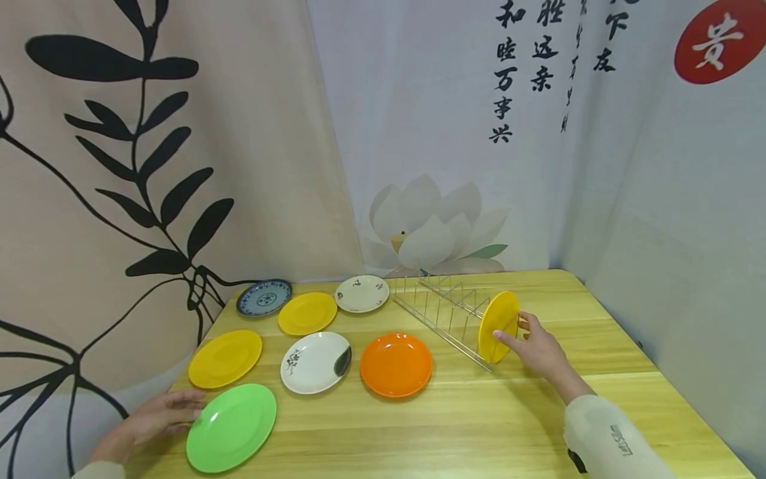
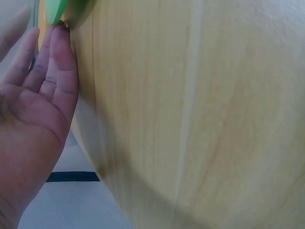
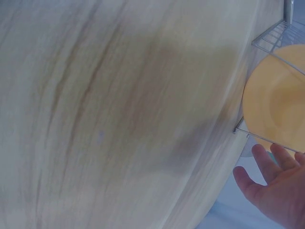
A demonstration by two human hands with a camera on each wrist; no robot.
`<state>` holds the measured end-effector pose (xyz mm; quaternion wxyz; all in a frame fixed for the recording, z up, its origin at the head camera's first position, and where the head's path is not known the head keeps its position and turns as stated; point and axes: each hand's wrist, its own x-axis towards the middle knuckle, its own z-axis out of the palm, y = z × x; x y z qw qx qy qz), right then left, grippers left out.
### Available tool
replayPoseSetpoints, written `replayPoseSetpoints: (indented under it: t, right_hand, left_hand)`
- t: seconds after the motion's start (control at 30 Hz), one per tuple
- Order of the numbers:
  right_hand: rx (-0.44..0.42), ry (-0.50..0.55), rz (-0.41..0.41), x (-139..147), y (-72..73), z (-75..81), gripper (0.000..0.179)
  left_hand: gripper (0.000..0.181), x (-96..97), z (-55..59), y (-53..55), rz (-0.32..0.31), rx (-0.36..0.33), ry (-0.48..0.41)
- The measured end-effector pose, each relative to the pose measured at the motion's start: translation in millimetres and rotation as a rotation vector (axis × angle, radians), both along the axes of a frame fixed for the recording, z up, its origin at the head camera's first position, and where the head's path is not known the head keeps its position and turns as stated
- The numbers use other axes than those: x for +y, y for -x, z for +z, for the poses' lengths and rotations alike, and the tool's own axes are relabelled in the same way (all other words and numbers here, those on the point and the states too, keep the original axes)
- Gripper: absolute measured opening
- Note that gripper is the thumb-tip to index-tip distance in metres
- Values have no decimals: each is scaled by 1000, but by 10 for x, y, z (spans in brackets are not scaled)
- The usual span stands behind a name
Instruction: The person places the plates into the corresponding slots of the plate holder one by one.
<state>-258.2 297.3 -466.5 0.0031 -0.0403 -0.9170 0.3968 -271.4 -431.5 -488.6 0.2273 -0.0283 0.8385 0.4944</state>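
Note:
In the head view, a yellow plate [image 1: 497, 327] stands on edge at the near end of the metal wire dish rack [image 1: 439, 326]. My right hand [image 1: 538, 346] is at its right side, the thumb overlapping the plate's face. The right wrist view shows that hand [image 3: 276, 186] with thumb and fingers spread, fingertips right at the plate's rim [image 3: 274, 102] and a rack wire. At the lower left, my left hand [image 1: 157, 420] has its fingertips at the left rim of a green plate [image 1: 232, 428]. Those fingers are extended in the left wrist view, beside the green rim [image 2: 55, 10].
An orange plate [image 1: 396, 366] and a white patterned plate [image 1: 316, 363] lie mid-table. Yellow plates [image 1: 225, 359], a blue patterned plate [image 1: 264, 297] and a small white plate [image 1: 362, 294] lie farther left and back. Curtains [image 1: 269, 133] hang behind the wooden table [image 1: 383, 439].

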Motion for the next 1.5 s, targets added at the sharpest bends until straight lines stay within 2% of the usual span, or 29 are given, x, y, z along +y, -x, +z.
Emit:
replayPoseSetpoints:
  t: [0.17,0.4,0.57,0.67,0.73,0.97,1.23,1.37,1.5]
  right_hand:
    - [-5,8,-1,-3,-8,14,107]
    - [-8,20,-2,8,0,-9,108]
    - [-6,21,-1,15,11,-31,107]
    - [-5,18,0,17,7,-39,107]
    - [-7,20,-1,17,4,-40,107]
    - [-6,22,-4,5,12,-40,107]
    - [-8,21,-1,9,8,-24,107]
    - [-4,17,3,15,9,-21,107]
    - [-4,10,9,13,9,-12,107]
  left_hand:
    - [61,80,21,-31,40,3,54]
    - [53,118,20,-28,-23,29,100]
    - [50,202,3,-42,42,37,164]
    - [50,235,-6,-45,69,31,170]
    - [49,232,-9,-47,69,22,141]
    - [51,99,9,-62,-38,1,-77]
    - [45,27,114,-141,-89,-8,-311]
    - [36,43,160,-155,-88,17,-373]
    - [36,82,198,-133,-72,52,-380]
